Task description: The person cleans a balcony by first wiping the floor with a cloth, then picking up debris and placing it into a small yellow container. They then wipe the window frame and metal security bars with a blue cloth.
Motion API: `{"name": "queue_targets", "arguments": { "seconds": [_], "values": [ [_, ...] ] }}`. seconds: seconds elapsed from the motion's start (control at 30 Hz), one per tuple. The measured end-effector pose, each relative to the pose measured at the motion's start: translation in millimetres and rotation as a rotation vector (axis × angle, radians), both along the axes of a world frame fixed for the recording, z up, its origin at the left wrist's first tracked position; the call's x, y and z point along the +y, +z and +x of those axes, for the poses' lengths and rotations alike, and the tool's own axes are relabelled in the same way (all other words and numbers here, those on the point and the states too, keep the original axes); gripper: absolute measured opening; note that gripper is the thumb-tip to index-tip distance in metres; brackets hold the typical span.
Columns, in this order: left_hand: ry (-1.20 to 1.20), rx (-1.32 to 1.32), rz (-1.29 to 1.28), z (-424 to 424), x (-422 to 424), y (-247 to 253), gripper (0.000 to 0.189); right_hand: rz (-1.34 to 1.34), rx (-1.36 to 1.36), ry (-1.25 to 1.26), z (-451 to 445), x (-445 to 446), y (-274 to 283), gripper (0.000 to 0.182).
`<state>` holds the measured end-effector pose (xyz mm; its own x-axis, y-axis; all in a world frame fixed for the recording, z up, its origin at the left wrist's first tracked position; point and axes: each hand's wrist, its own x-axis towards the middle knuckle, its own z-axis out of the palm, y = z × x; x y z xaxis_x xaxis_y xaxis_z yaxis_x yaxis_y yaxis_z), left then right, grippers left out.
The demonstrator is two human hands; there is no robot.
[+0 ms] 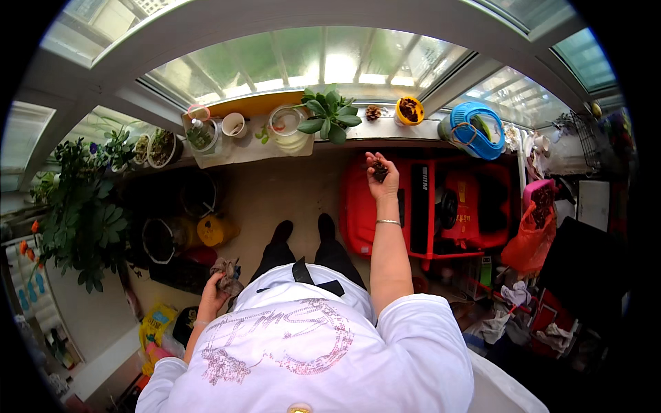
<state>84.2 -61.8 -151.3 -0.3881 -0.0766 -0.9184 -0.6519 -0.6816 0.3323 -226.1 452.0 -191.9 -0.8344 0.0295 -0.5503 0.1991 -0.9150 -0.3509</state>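
Observation:
In my right hand (383, 178), held out below the windowsill with the palm up, is a brown pine cone (380, 170), with the fingers curled around it. A second pine cone (373, 113) sits on the sill (361, 132) between a green succulent (330, 116) and a yellow pot (409, 111) with brown contents. My left hand (214, 294), low on the left near my waist, grips a crumpled brown-grey cloth (227, 276). Farther left on the sill stand a round clear container (287, 129) with liquid, a white cup (234, 125) and a clear container with a plant (202, 135).
A red toy car (361, 227) stands under the sill at the right. A blue plastic basket (477, 131) is on the sill's right part. Potted plants (98, 227) crowd the left, beside a yellow container (211, 231) on the floor. Cloths (493, 326) and a red bag (529, 248) lie at the right.

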Motion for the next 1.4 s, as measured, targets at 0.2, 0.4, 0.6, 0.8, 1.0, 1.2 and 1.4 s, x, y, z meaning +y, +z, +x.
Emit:
{"name": "queue_targets", "arguments": {
  "seconds": [0.2,0.4,0.6,0.8,1.0,1.2,1.4],
  "values": [
    [-0.096,-0.001,0.059,-39.2,-56.3,-23.5,0.031,-0.038,-0.108,-0.069,72.9,-41.3,-8.3,0.017],
    [-0.303,0.011,0.076,-84.9,-101.2,-31.6,0.029,0.014,-0.251,-0.203,151.2,-91.4,-25.3,0.021],
    [-0.455,-0.055,0.178,-130.3,-144.7,-63.8,0.029,-0.067,-0.164,-0.251,228.4,-127.8,-30.4,0.026],
    [-0.683,-0.003,0.052,-168.2,-153.7,-64.8,0.033,-0.071,0.106,-0.34,252.0,-146.4,49.4,0.039],
    [-0.71,0.034,0.054,-173.0,-118.1,-42.6,0.032,-0.089,0.267,-0.328,264.5,-150.3,104.4,0.042],
    [-0.68,0.032,0.065,-141.2,-102.3,-30.1,0.034,-0.146,0.337,-0.267,291.0,-151.2,121.0,0.044],
    [-0.67,-0.014,0.094,-101.5,-106.4,-37.5,0.033,-0.189,0.176,-0.324,322.4,-147.1,102.0,0.035]
  ]
}}
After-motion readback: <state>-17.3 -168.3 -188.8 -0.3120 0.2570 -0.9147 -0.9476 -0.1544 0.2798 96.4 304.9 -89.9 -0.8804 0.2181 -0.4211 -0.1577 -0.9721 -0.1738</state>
